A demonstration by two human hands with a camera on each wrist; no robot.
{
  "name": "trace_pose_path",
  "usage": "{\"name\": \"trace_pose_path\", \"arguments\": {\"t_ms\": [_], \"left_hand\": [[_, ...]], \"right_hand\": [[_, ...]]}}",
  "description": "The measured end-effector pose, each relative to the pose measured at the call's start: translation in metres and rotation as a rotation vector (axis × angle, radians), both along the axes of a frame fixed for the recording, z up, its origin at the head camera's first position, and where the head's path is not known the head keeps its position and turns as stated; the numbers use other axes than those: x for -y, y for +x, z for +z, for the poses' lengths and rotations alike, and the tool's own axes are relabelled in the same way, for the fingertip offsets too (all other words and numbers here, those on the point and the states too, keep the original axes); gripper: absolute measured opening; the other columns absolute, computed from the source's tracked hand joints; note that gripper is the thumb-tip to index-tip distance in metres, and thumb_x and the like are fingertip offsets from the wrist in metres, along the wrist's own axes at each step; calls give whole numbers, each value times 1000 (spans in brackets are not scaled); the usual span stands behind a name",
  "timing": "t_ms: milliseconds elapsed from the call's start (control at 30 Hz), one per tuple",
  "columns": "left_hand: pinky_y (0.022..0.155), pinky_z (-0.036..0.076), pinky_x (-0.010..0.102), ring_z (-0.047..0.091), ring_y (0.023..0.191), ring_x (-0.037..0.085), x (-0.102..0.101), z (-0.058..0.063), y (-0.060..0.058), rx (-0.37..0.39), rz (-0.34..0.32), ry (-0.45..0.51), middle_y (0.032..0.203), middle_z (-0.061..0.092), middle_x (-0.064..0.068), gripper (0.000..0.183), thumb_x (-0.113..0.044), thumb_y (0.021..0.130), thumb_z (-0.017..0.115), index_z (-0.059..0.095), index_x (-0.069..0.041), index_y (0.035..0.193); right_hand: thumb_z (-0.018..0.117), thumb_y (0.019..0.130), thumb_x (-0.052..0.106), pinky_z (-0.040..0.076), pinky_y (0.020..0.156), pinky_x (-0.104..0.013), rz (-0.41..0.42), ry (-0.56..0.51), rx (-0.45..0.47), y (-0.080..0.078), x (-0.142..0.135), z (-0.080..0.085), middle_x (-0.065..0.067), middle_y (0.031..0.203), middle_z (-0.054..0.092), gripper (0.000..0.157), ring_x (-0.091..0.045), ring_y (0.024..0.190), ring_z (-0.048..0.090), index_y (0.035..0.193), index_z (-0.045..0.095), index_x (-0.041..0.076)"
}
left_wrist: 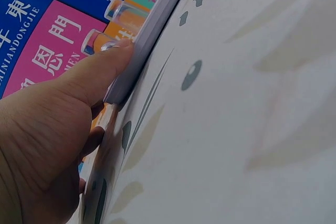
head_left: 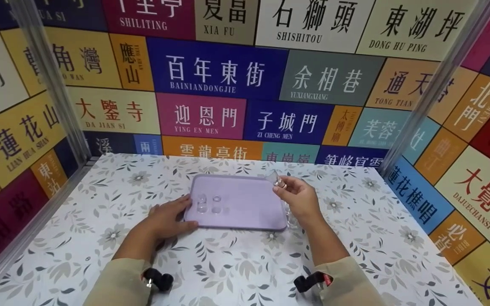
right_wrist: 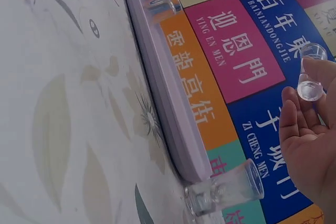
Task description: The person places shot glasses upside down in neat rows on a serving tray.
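Note:
A lilac rectangular tray [head_left: 245, 208] lies on the table. My left hand [head_left: 164, 219] holds its near left corner, thumb along the rim and fingers at the left side. Small clear shot glasses [head_left: 216, 204] stand at the tray's left end; two of these glasses [left_wrist: 126, 15] show in the left wrist view. My right hand [head_left: 300, 197] pinches another clear shot glass [right_wrist: 311, 72] between thumb and fingers, raised over the tray's far right corner. Right beside the tray's right end, below that hand, stands a further clear shot glass [right_wrist: 226, 187], partly hidden in the head view.
The table [head_left: 228, 272] has a white cover printed with grey leaves and flowers. Panels with coloured name signs [head_left: 215, 68] rise behind it and on both sides. Metal posts [head_left: 53, 85] stand at the back corners. Black devices [head_left: 160, 280] sit at both cuffs.

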State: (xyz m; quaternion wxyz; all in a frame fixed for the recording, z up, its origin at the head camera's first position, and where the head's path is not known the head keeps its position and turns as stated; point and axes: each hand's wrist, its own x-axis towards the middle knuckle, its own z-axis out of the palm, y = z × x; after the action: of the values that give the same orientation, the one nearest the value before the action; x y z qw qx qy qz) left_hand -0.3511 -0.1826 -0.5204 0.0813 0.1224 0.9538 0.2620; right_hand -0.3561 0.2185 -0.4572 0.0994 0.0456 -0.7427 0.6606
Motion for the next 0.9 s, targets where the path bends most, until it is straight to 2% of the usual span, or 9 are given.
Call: {"name": "trace_pose_path", "arguments": {"t_ms": [133,333,500,700,900], "left_hand": [[131,-1,76,21,167,39,0,0,0,6,7,14,180,22,-13,93,-70,93,70,35,-30,169],[132,-2,74,19,168,38,-1,0,0,20,11,37,180,22,-14,93,-69,93,71,33,-32,169],[133,-2,73,19,168,38,-1,1,0,23,11,30,179,22,-15,93,-70,92,71,33,-33,169],[133,-3,72,18,169,36,-2,0,-1,41,21,37,179,21,-17,93,-71,91,71,33,-35,169],[132,0,74,20,168,38,2,0,0,14,3,39,180,23,-13,93,-71,92,71,35,-32,168]], "right_hand": [[86,92,15,64,90,-21,-3,-38,-12,-7,14,-1,-3,106,74,37,-15,101,71,126,76,5],[89,90,20,64,85,-19,-54,-14,-22,-17,38,-5,-5,108,78,38,-15,100,72,125,79,10],[90,86,10,64,83,-20,-84,-94,-57,-21,59,-5,-5,103,79,39,-15,95,72,123,78,4],[89,83,0,64,84,-21,-86,-199,-59,-26,77,-7,-4,101,77,40,-13,94,71,121,75,-1],[89,85,5,64,83,-20,-83,-172,-64,-30,91,-12,-6,103,78,40,-14,95,71,123,76,0]]}}
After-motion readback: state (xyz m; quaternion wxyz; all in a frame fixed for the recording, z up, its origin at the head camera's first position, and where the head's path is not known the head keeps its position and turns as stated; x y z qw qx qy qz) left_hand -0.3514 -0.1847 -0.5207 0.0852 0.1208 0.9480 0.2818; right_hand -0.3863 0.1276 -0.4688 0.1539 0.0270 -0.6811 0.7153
